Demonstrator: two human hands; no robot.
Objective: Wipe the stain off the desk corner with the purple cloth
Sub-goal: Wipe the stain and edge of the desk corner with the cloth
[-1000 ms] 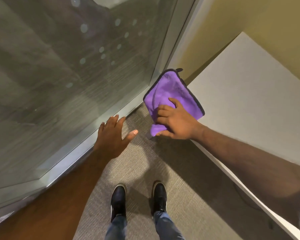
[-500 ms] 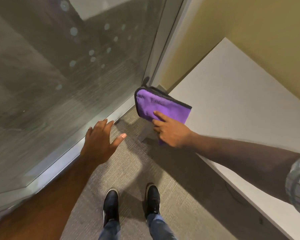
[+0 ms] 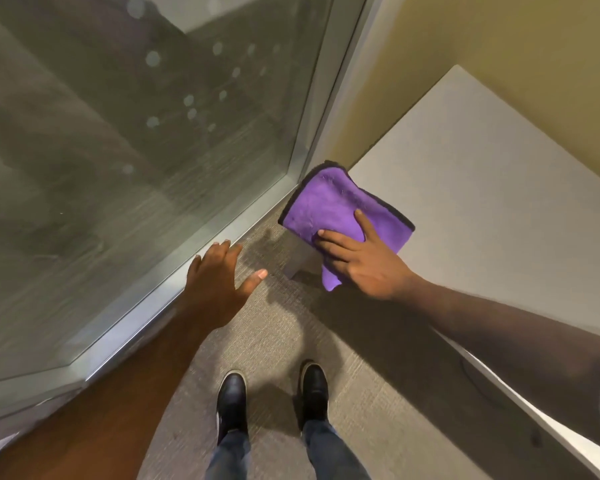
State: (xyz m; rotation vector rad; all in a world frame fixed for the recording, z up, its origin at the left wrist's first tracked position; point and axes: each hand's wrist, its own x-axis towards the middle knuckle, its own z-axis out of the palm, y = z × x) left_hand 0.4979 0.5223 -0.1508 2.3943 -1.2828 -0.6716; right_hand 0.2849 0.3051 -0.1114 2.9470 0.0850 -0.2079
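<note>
A folded purple cloth [image 3: 329, 202] with a dark edge lies over the near left corner of the white desk [image 3: 492, 188]. My right hand [image 3: 364, 258] presses flat on the cloth's near part, fingers spread, and one end of the cloth hangs off the desk edge under the palm. My left hand [image 3: 219, 282] hovers open over the carpet, left of the desk corner and close to the glass wall's frame. The cloth hides any stain on the corner.
A glass wall [image 3: 125, 150] with a metal frame runs along the left, down to the carpet [image 3: 274, 341]. A yellow wall [image 3: 465, 39] stands behind the desk. My two black shoes [image 3: 232, 396] stand on the carpet below.
My right hand has slid the cloth about on the desk corner; the cloth now lies flatter and more spread than half a second ago. My left hand stays open near the glass.
</note>
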